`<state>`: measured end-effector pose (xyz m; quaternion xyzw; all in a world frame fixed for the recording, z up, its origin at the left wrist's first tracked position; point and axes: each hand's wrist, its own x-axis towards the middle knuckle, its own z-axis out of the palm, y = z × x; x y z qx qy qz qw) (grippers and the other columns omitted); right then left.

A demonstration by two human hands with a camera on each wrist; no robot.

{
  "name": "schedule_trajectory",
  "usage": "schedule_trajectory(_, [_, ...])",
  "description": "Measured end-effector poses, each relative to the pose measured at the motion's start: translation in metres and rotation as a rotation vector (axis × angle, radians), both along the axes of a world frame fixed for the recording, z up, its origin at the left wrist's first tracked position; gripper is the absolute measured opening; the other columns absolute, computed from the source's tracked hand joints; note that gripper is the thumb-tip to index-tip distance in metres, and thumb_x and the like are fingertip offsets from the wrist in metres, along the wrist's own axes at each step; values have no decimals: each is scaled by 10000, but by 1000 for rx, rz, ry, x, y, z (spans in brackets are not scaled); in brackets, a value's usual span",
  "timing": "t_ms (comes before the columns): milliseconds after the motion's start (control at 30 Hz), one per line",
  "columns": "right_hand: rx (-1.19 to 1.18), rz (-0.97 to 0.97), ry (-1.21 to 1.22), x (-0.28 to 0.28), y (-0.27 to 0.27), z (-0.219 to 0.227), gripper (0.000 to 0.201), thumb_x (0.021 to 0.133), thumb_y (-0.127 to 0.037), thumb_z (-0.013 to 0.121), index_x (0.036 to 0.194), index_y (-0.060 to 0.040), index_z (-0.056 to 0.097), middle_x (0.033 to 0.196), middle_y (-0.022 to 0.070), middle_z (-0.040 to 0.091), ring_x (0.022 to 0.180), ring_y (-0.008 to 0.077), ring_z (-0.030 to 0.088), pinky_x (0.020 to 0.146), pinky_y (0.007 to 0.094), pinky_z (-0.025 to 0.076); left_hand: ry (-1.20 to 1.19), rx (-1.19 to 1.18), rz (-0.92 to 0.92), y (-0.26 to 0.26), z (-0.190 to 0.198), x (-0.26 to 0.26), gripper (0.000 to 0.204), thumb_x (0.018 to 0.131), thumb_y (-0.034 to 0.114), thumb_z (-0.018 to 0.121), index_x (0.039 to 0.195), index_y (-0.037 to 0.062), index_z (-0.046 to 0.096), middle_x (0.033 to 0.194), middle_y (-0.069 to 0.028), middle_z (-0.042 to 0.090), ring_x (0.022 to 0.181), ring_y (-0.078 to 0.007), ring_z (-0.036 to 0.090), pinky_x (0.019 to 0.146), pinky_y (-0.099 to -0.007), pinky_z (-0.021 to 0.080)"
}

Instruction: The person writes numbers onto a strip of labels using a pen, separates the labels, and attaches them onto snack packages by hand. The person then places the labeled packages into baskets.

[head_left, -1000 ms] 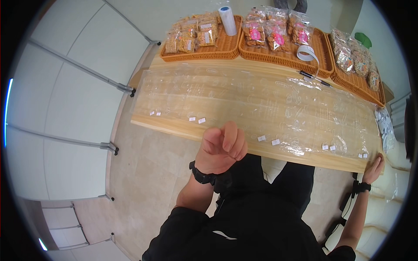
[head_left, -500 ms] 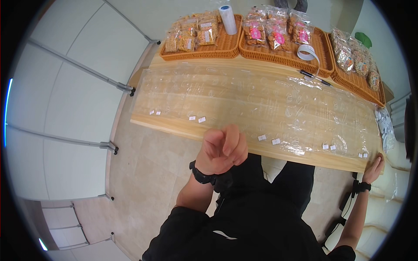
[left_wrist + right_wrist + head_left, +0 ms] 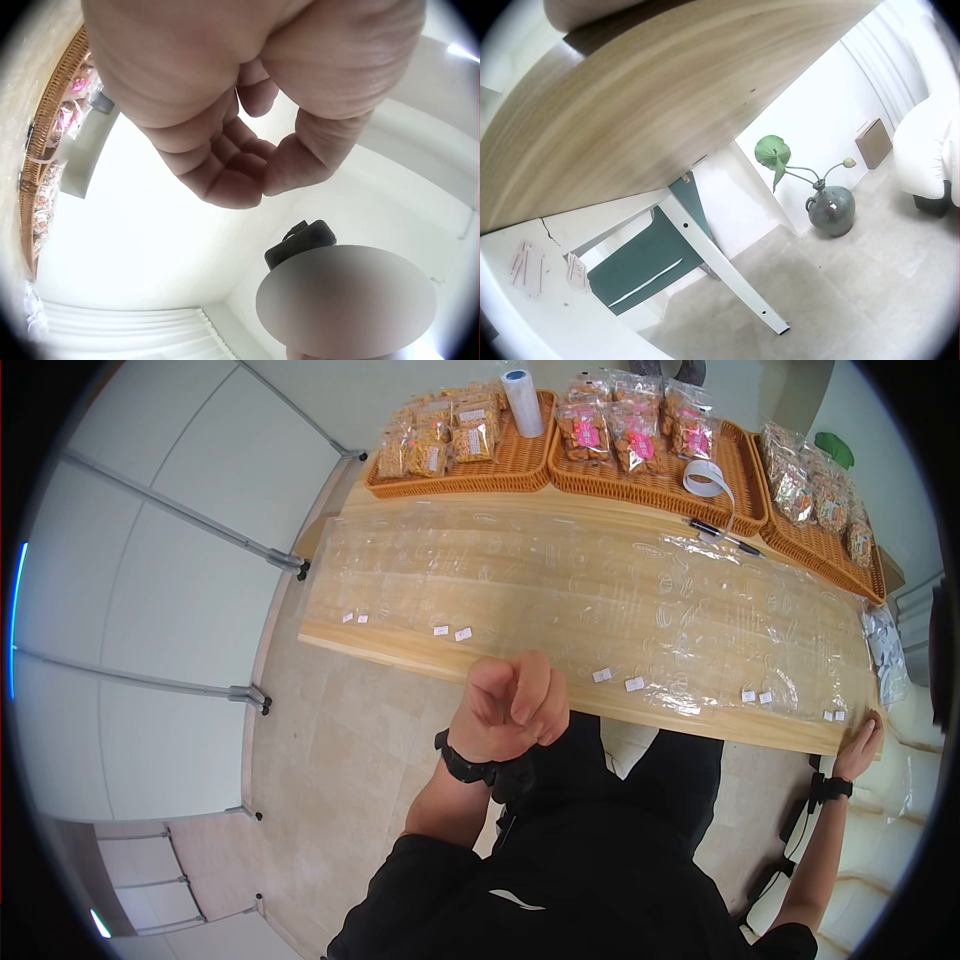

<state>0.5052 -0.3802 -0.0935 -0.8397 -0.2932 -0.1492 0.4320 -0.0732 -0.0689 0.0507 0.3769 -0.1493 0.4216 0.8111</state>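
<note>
In the head view my left hand (image 3: 512, 705) is raised above my lap, off the table's front edge, fingers curled. The left wrist view has the thumb (image 3: 304, 161) meeting the bent fingertips, nothing held between them. At the table's right end my right hand (image 3: 857, 748) rests on the wooden edge, fingers extended; the right wrist view catches only a finger (image 3: 592, 9) over the tabletop edge (image 3: 682, 97). Clear plastic sheeting (image 3: 560, 590) covers the tabletop. Small white labels lie in pairs along its front, such as one label (image 3: 463, 634) and another label (image 3: 634, 684).
Behind the sheeting stand three wicker trays, a left tray (image 3: 465, 484), middle tray (image 3: 650, 490) and right tray (image 3: 840, 575), holding bagged snacks. A white roll (image 3: 522, 405), a label strip roll (image 3: 704, 480) and a black pen (image 3: 725, 539) are there. A vase (image 3: 832, 211) stands on the floor.
The left hand's fingers and thumb have drawn slightly closer together, with the hand nearly in place. The right hand and the things on the table stay where they were.
</note>
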Motion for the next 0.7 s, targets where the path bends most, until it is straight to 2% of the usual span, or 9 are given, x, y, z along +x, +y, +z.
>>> schedule_trajectory(500, [-1, 2, -16, -3, 2, 2, 413, 1082, -294, 413, 1291, 25, 572, 1270, 134, 619, 1208, 248, 567, 1065, 348, 399, -20, -7, -10, -1, -2, 1, 719, 772, -215, 559, 1388, 157, 574, 904, 7, 506, 788, -138, 540, 626, -254, 504])
schedule_trajectory(700, [-14, 12, -25, -1, 0, 1, 417, 1084, -298, 411, 1289, 28, 571, 1270, 136, 619, 1211, 247, 566, 1065, 347, 400, -2, -37, 10, -2, 1, 1, 734, 723, -229, 585, 1352, 149, 607, 898, 6, 487, 789, -147, 517, 644, -265, 492])
